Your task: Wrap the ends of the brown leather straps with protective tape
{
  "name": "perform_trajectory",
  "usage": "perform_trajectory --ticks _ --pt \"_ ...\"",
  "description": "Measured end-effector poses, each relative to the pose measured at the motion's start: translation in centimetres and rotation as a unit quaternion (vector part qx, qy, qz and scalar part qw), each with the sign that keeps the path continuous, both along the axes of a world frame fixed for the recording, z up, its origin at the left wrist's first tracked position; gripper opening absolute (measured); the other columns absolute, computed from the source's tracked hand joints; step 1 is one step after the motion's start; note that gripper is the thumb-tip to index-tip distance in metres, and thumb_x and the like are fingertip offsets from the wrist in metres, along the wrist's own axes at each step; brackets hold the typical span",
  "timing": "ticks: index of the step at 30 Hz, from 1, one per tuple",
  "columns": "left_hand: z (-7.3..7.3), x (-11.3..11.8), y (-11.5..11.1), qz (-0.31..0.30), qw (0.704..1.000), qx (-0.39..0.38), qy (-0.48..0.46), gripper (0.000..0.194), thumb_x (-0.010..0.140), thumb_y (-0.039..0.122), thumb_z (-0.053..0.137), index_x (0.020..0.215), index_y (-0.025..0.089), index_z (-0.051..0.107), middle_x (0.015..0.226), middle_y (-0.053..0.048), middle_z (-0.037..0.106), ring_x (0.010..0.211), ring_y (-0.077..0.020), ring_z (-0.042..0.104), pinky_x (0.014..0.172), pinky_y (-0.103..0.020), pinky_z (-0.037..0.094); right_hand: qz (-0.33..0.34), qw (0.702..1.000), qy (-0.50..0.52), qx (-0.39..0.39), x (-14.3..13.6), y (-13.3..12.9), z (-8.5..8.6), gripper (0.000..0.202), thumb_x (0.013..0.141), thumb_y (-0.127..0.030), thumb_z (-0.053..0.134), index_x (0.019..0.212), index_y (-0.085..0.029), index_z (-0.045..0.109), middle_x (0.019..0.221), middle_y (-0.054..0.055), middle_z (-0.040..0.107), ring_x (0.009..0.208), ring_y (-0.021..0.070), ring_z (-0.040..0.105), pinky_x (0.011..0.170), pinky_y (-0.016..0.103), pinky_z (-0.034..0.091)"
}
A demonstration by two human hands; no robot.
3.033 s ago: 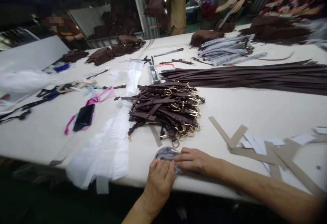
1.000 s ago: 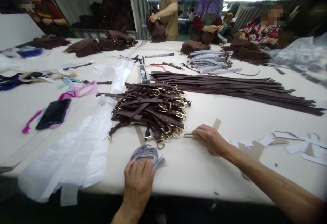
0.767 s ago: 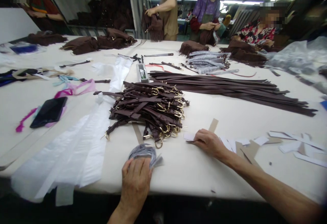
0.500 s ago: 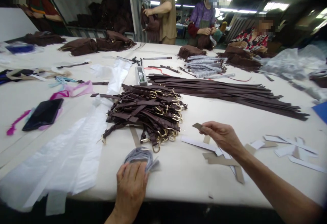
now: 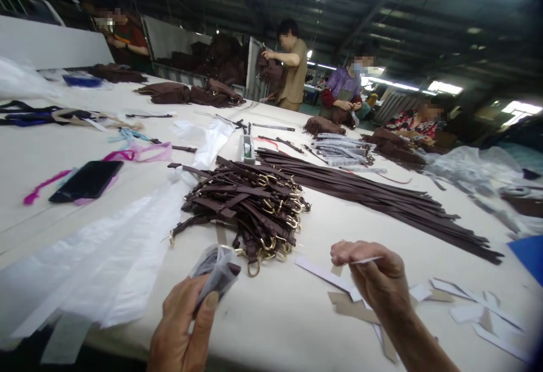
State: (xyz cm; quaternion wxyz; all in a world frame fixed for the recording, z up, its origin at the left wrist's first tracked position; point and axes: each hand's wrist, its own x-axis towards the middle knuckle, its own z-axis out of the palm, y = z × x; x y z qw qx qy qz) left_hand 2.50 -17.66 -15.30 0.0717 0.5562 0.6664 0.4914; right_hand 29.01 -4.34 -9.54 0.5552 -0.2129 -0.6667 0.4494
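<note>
Near the table's front edge my left hand (image 5: 184,318) is closed around a coiled dark strap in a clear plastic sleeve (image 5: 218,273), its brown end showing at the sleeve's right side. My right hand (image 5: 377,276) pinches a small strip of card (image 5: 365,260), seen nearly edge-on, above scattered white and tan card strips (image 5: 326,275). Between and beyond my hands lies a heap of dark brown straps with gold buckles (image 5: 250,202).
Long brown straps (image 5: 382,199) lie behind, beside a tape dispenser (image 5: 246,148) and plastic-wrapped straps (image 5: 341,148). White plastic sleeves (image 5: 106,253) and a black phone (image 5: 87,181) are at left. Several people stand or sit across the table, near brown bags (image 5: 195,92).
My left hand has turned thumb-up and tilted the wrapped coil up, where before it lay over it. My right hand has turned its card edge-on. The view has tipped upward.
</note>
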Motion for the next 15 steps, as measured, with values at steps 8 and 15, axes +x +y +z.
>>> perform_trajectory --ticks 8,15 --pt "1.2 1.9 0.0 -0.001 0.835 -0.066 -0.546 0.039 0.082 0.043 0.054 0.106 0.013 0.061 0.092 -0.007 0.067 0.085 -0.019 0.06 0.077 -0.03 0.048 0.114 0.921 -0.272 -0.255 -4.6 -4.6 -0.2 0.023 0.085 -0.038 0.053 0.094 -0.019 0.062 0.054 0.0 0.058 0.044 0.0101 0.053 0.039 0.02 0.044" --pt "2.3 2.8 -0.6 -0.06 0.821 -0.056 -0.565 0.033 0.084 0.037 0.053 0.109 0.016 0.061 0.098 -0.005 0.066 0.09 -0.0185 0.056 0.083 -0.03 0.043 0.125 0.91 -0.321 -0.231 -9.6 -6.0 -1.5 0.021 0.08 -0.04 0.057 0.081 -0.019 0.056 0.056 -0.003 0.055 0.044 0.01 0.056 0.036 0.017 0.045"
